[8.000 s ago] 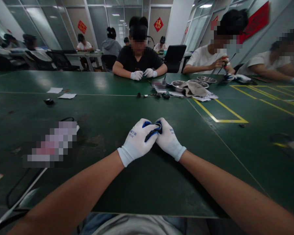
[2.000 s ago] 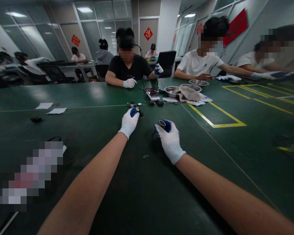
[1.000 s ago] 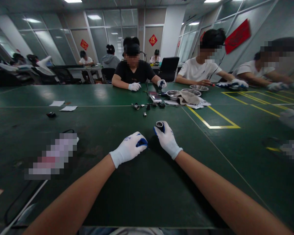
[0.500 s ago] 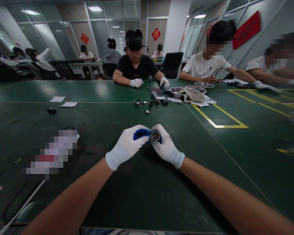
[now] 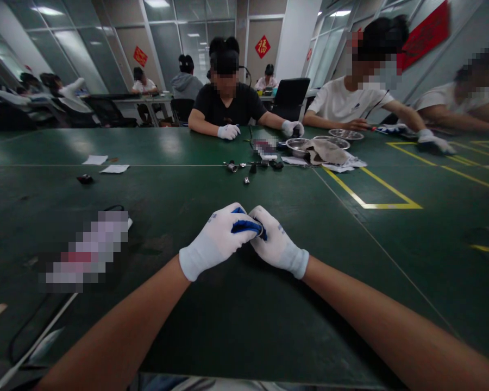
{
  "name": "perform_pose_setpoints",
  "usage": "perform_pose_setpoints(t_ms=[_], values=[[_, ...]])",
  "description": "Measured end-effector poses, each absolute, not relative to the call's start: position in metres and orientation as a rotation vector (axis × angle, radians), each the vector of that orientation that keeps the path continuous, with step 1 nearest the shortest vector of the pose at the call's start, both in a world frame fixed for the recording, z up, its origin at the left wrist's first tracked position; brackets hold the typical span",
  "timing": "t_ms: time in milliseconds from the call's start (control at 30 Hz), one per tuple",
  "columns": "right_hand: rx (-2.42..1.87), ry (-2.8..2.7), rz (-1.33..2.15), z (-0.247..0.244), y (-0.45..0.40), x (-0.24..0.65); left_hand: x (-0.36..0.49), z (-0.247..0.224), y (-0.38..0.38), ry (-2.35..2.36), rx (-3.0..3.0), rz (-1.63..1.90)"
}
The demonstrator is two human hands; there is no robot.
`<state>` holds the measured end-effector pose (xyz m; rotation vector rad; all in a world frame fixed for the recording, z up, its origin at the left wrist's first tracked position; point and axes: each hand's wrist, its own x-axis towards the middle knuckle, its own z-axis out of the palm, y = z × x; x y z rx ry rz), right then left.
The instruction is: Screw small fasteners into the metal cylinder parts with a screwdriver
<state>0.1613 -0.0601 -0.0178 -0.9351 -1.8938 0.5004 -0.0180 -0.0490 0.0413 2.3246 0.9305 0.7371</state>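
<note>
My left hand (image 5: 224,233), in a white glove with blue palm, reaches its fingers over to my right hand (image 5: 275,239). The right hand, gloved the same way, is wrapped round a small round part (image 5: 262,232), of which just a thin rim shows between the hands. The left fingertips press on that part's top. Both hands are above the green table (image 5: 244,326), near its middle. Small metal and black pieces (image 5: 233,166) lie farther back, with one silver piece (image 5: 246,180) a little nearer.
Metal bowls (image 5: 297,145) and a grey cloth (image 5: 328,151) stand beyond, near a person in black (image 5: 228,108) wearing gloves. A blurred-out object (image 5: 93,247) with cables lies at left. Two people sit at the right. A black item (image 5: 85,178) and papers (image 5: 114,169) are back left.
My left hand has moved right, its fingers now covering the round part whose open end was visible before. The person across has moved a gloved hand to the right. The view has shifted slightly.
</note>
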Motion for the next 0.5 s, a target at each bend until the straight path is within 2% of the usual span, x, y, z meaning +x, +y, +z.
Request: perform_pose_setpoints(t_ms=[200,500], values=[[-0.898,-1.948,0.479,-0.021,-0.0559,0.1635,-0.0139,0.0444,-0.052,0.997,2.591,0.661],[-0.881,-2.017,0.557,-0.0212,-0.0557,0.1639,-0.0216,0.0458,-0.0472,0.887,2.566,0.531]])
